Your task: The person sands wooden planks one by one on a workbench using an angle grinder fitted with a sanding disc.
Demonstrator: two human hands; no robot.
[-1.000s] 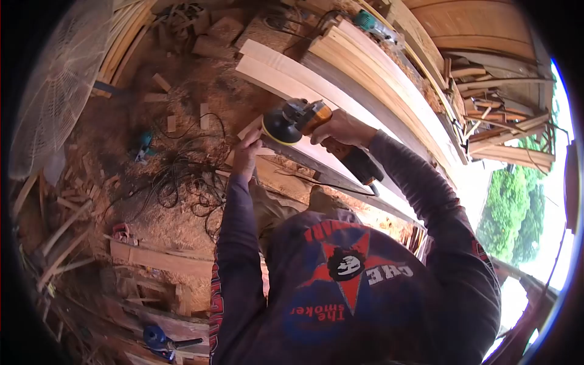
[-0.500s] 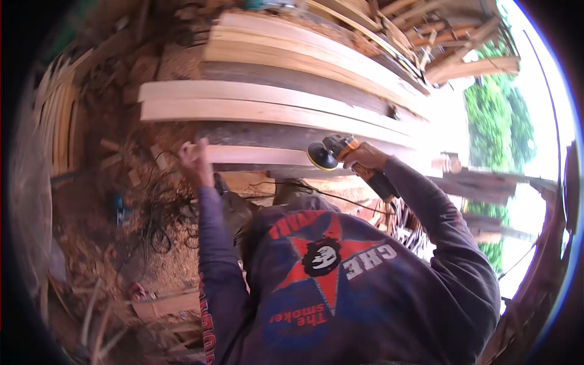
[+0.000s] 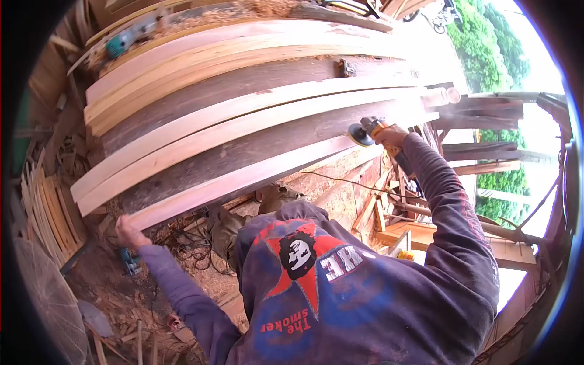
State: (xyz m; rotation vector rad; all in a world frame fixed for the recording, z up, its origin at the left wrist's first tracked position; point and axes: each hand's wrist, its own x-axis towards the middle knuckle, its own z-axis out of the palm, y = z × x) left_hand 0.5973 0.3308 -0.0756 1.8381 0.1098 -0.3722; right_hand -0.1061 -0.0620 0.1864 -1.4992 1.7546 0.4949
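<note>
My right hand (image 3: pixel 391 135) is closed round an orange and black power sander (image 3: pixel 375 129). Its round pad (image 3: pixel 360 135) is at the upper edge of a long pale board (image 3: pixel 255 177), toward the board's right part; whether it touches cannot be told. At the board's left end is my left hand (image 3: pixel 130 230), its fingers closed on that end. The board lies along the near edge of a dark, thick timber (image 3: pixel 243 145). Two more pale boards (image 3: pixel 201 125) lie side by side beyond it.
Farther back lie more planks (image 3: pixel 201 56) and a teal power tool (image 3: pixel 123 41). Another teal tool (image 3: pixel 129 261) is on the shavings-covered ground at lower left. A cable (image 3: pixel 340 180) runs near my legs. Thin wood strips (image 3: pixel 55 210) stand at the left.
The view has turned, and the boards now slant up to the right. The sander has moved right along the board, away from my left hand, which stays at the left end.
</note>
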